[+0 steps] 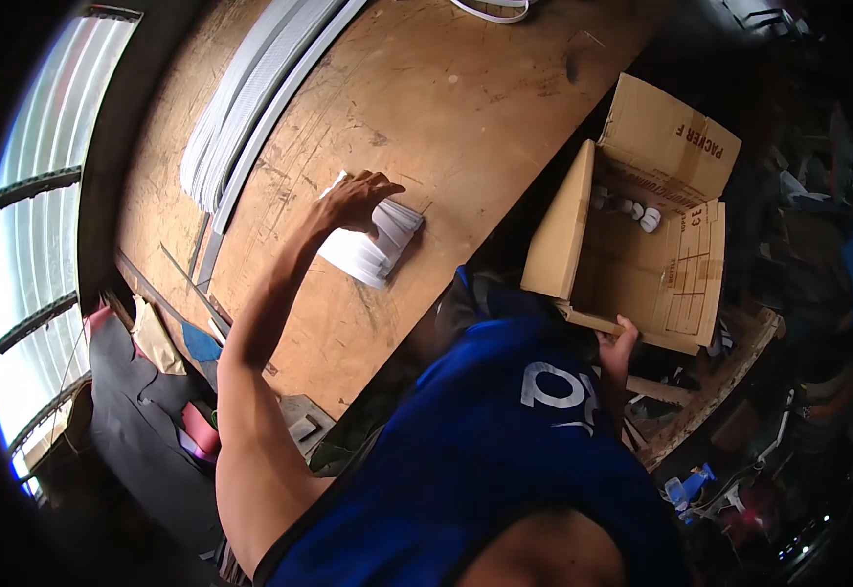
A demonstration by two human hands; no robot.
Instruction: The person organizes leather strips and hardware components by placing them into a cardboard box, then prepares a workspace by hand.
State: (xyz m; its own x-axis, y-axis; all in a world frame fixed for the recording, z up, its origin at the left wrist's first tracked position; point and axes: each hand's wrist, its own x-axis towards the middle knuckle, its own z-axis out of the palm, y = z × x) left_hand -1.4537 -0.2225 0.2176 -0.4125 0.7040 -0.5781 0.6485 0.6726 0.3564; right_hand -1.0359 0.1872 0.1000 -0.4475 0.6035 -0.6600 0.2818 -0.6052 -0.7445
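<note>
My left hand [356, 201] reaches out over the wooden table [466, 108] and its fingers rest on a stack of short white strips [378, 247], gripping the top of the stack. My right hand [618, 344] is low beside my blue shirt and holds the near edge of an open cardboard box [632, 264]. Inside the box, at its far end, lie a few small white round parts [642, 213].
A bundle of long white profiles [250, 108] lies along the table's left side. Windows [35, 196] are at the far left. Scraps and clutter lie on the floor below the table and around a wooden pallet [720, 382] under the box.
</note>
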